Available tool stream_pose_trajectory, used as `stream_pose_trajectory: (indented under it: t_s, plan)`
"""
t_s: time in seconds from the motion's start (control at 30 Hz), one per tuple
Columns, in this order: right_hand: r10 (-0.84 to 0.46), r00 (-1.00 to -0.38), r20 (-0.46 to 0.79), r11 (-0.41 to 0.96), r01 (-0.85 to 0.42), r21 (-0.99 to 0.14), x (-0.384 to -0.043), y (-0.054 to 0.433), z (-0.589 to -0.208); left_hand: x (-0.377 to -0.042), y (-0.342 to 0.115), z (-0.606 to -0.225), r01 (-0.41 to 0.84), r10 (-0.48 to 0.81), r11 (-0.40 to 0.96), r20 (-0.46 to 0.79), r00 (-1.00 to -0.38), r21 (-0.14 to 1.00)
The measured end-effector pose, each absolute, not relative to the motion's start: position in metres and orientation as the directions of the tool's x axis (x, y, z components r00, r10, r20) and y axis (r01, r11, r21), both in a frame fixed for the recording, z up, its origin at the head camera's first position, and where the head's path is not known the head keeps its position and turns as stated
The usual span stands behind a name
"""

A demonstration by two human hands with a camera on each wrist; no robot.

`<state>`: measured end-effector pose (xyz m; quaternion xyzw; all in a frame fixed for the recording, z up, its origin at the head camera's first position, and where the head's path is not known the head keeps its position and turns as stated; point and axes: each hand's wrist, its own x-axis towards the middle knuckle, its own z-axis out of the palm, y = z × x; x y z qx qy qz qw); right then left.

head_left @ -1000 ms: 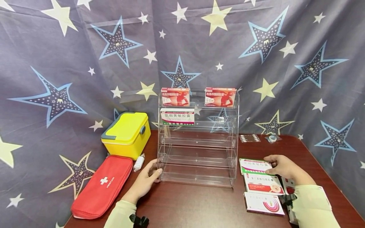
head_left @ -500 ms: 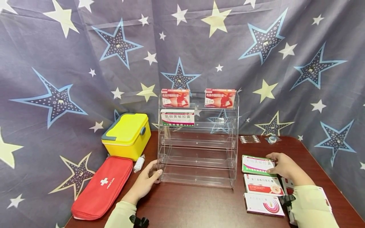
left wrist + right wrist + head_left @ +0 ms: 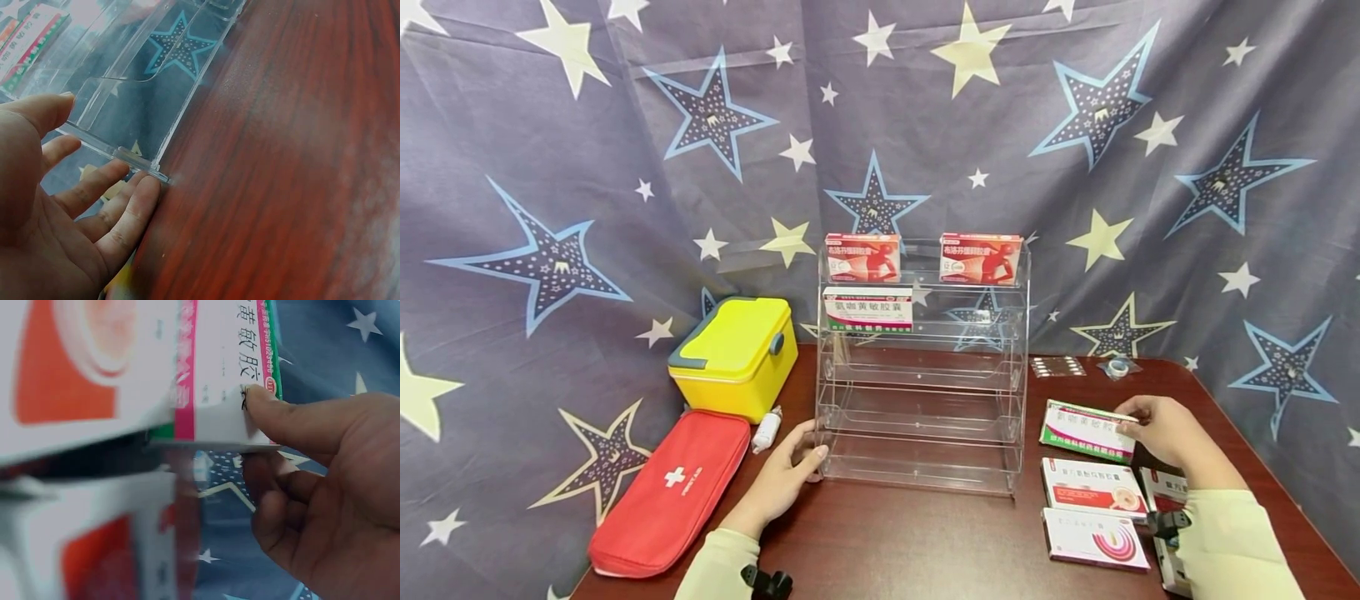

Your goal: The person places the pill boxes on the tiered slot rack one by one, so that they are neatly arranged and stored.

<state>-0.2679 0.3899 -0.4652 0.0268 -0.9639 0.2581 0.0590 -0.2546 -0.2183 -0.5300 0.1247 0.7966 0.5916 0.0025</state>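
Observation:
In the head view, my right hand [image 3: 1165, 437] pinches the right end of a white medicine box [image 3: 1090, 432] with a green and magenta stripe. The right wrist view shows the thumb on the face of that medicine box [image 3: 219, 375] and fingers beneath it. My left hand [image 3: 782, 479] is at the lower left corner of a clear tiered display rack [image 3: 917, 454]. In the left wrist view, its loosely extended fingers touch the rack's side edge. Two red medicine boxes [image 3: 862, 258] stand on the top tier, with one white-and-green medicine box [image 3: 868, 310] on the tier below.
White-and-red [image 3: 1093, 486] and white-and-pink [image 3: 1096, 537] medicine boxes lie on the table [image 3: 925, 550], with more boxes partly under the right forearm. A yellow case [image 3: 733, 358], red first-aid pouch [image 3: 670, 492] and small white bottle [image 3: 766, 429] are left. Swabs [image 3: 1057, 366] and a tape roll [image 3: 1117, 367] lie behind.
My right hand has drawn the white-and-green medicine box slightly right and back, and it now appears tilted, off the neighbouring white-and-red box. My left hand stays at the rack.

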Motion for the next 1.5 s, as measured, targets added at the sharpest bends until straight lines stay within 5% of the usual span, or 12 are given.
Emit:
stream_pose_trajectory:
  t_s: [0.17,0.33,0.47,0.6,0.8,1.03,1.5]
  plan:
    - [0.11,-0.936,0.334,0.855,-0.082,-0.513,-0.259,0.389,-0.441,-0.255,-0.218,-0.529,0.199,0.203,0.271,0.146,-0.968,0.942]
    - [0.35,-0.789,0.505,0.745,-0.092,-0.661,-0.244,0.37,-0.392,-0.256,-0.217,-0.528,0.202,0.207,0.275,0.147,-0.967,0.94]
    - [0.47,-0.664,0.581,0.597,-0.245,-0.764,-0.24,0.342,-0.345,-0.255,-0.217,-0.529,0.204,0.21,0.279,0.148,-0.966,0.938]
    - [0.399,-0.609,0.685,0.56,-0.43,-0.708,-0.248,0.311,-0.299,-0.257,-0.219,-0.53,0.214,0.215,0.268,0.158,-0.964,0.939]
    - [0.184,-0.634,0.751,0.637,-0.505,-0.582,-0.274,0.264,-0.261,-0.257,-0.22,-0.53,0.211,0.207,0.273,0.157,-0.966,0.939]
    - [-0.06,-0.683,0.728,0.755,-0.508,-0.415,-0.307,0.229,-0.262,-0.257,-0.221,-0.53,0.203,0.205,0.274,0.149,-0.967,0.94]
    - [-0.148,-0.741,0.655,0.852,-0.432,-0.296,-0.319,0.219,-0.29,-0.255,-0.219,-0.53,0.201,0.204,0.257,0.15,-0.967,0.945]
